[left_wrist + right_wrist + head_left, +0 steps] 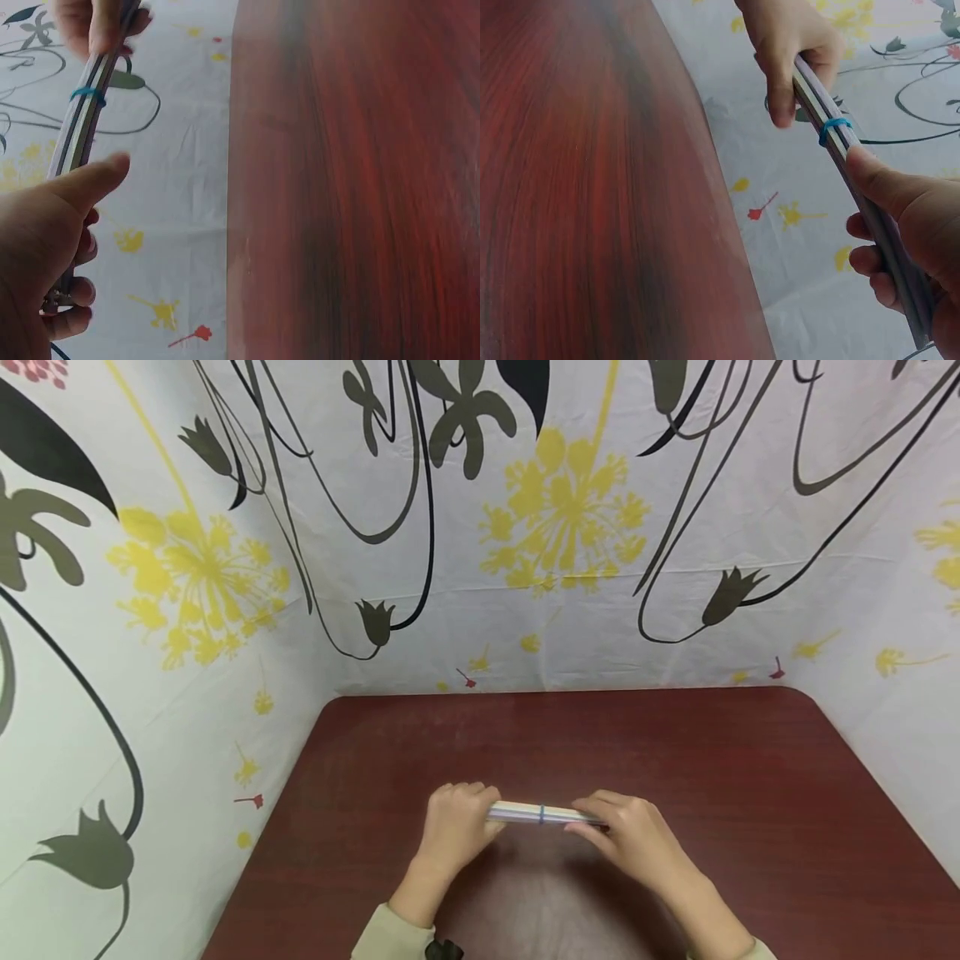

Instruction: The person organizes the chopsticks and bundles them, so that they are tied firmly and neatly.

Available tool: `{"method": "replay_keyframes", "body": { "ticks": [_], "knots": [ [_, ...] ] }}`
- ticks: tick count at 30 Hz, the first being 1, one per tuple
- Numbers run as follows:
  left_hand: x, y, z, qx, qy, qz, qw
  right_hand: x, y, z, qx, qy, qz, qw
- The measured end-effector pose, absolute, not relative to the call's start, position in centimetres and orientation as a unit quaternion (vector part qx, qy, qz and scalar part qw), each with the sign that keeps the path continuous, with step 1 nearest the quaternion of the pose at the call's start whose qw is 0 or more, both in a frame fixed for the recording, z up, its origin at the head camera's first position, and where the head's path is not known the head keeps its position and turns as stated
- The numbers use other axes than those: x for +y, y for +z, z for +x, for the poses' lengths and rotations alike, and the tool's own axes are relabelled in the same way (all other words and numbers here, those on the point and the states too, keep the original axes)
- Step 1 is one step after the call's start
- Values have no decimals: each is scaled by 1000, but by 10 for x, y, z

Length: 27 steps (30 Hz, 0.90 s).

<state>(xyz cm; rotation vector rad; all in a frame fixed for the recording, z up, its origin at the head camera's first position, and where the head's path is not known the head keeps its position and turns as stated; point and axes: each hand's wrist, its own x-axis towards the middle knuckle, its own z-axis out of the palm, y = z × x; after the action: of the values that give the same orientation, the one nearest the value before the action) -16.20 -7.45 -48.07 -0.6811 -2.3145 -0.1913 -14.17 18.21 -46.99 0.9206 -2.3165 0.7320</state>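
A slim, straight bundle (517, 812) of long thin pieces, striped pale, dark and purple, is held level above the table in the head view. Around its middle goes a blue band (834, 129), which looks like a rubber band. My left hand (460, 827) grips the left end, the fingers curled round it. At the other end my right hand (637, 837) holds on with the thumb on the near side and the fingers beyond. The hands cover both ends in the head view, so what the pieces are I cannot tell.
Beneath the hands spreads a dark red wood-grain table (547, 743) with rounded far corners. White cloth (450, 552) printed with yellow flowers and grey stems hangs behind it and along both sides. Pale green sleeves (393, 935) show at the wrists.
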Motion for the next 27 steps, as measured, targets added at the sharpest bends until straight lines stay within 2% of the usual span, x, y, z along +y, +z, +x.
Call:
{"method": "replay_keyframes", "body": {
  "ticks": [9, 15, 27],
  "knots": [
    [-87, -485, -165, -916, -96, -281, 269, 192, -476, -152, -884, 259, 331, 204],
    [-94, -487, -167, -927, -83, -276, 241, 198, -480, -158, -884, 261, 332, 201],
    [-101, -490, -169, -925, -112, -272, 240, 205, -485, -164, -872, 285, 336, 214]
  ]
}}
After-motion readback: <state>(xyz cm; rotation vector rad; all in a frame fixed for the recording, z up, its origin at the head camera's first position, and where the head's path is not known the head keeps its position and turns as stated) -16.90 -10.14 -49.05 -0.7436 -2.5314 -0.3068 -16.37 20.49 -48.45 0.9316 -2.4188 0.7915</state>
